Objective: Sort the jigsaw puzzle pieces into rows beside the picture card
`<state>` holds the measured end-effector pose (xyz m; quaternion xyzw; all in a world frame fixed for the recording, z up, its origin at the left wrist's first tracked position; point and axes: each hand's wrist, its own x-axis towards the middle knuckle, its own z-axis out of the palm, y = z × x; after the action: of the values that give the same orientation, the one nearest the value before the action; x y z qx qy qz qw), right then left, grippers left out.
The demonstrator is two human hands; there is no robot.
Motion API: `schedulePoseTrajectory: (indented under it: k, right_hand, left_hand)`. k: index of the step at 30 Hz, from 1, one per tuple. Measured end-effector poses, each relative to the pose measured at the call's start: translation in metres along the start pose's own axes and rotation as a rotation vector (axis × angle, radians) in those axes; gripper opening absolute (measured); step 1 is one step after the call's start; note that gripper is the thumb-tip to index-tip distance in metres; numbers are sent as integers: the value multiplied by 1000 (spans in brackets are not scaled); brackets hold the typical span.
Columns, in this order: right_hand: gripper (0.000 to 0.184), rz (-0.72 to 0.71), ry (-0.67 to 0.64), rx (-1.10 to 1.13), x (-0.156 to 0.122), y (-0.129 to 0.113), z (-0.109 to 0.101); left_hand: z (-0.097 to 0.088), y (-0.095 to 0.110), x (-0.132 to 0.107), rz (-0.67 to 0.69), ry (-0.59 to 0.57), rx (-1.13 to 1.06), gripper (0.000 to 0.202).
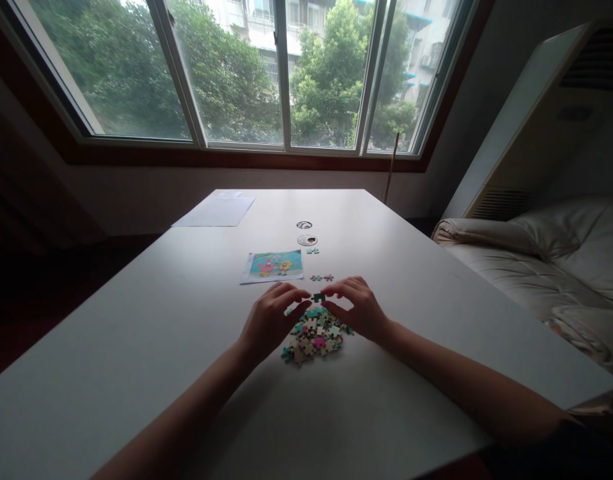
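A dark jigsaw puzzle piece [319, 298] is held up between both hands, above the far side of a loose pile of puzzle pieces [314, 339]. My left hand [274, 315] pinches its left end between thumb and fingertips. On its right end, my right hand [359, 307] has a like pinch. Whether it is one piece or two joined is too small to tell. The pile mixes bare cardboard backs with teal and pink faces. Just beyond my hands lie a few pieces in a short row [321, 277], and farther off a light green pair [312, 251].
A colourful cartoon picture sheet [276, 265] lies left of the small rows. Two round metal-rimmed discs [307, 240] sit in the white table [136, 333] farther back. White papers [216, 211] rest at the far left corner. A padded sofa [536, 267] stands at the right.
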<state>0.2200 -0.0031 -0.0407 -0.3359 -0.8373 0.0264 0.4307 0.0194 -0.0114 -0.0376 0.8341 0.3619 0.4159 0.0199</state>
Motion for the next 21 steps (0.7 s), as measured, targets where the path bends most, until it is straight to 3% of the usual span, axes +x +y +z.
schedulePoseTrajectory:
  k: [21]
  right_hand:
    - [18, -5, -26, 62, -1, 1, 1]
  left_hand:
    - [-1, 0, -1, 53, -35, 6, 10]
